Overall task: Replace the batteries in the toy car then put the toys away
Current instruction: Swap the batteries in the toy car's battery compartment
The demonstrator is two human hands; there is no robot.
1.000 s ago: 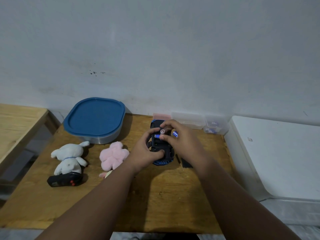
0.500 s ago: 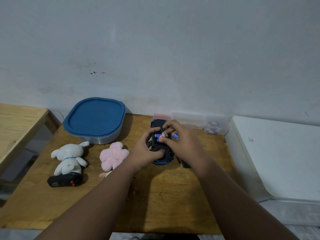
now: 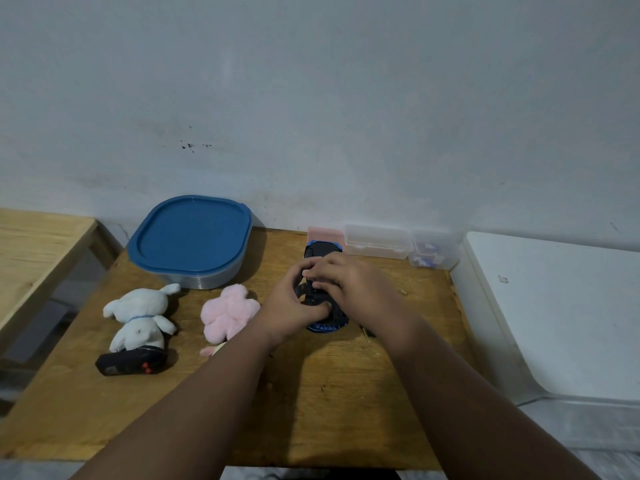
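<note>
A blue and black toy car [image 3: 320, 250] lies upside down on the wooden table [image 3: 346, 393], near its middle. My left hand [image 3: 289, 308] grips the car's left side, thumb pressed on the underside. My right hand [image 3: 353, 287] lies over the car's belly with fingers pressing down; any battery under them is hidden. A white plush rabbit [image 3: 140, 315] and a pink plush toy [image 3: 227, 311] lie to the left. A black remote with red buttons [image 3: 130, 364] rests against the rabbit.
A container with a blue lid [image 3: 190, 237] stands at the back left. Small clear plastic boxes [image 3: 377, 241] sit against the wall behind the car, one holding batteries [image 3: 427, 254]. A thin dark piece [image 3: 367, 332] lies right of the car. A white surface [image 3: 561, 313] adjoins the table's right.
The blue and silver batteries seen between my right fingers have gone out of sight. My right hand has lowered flat onto the car's underside. My left hand keeps its grip.
</note>
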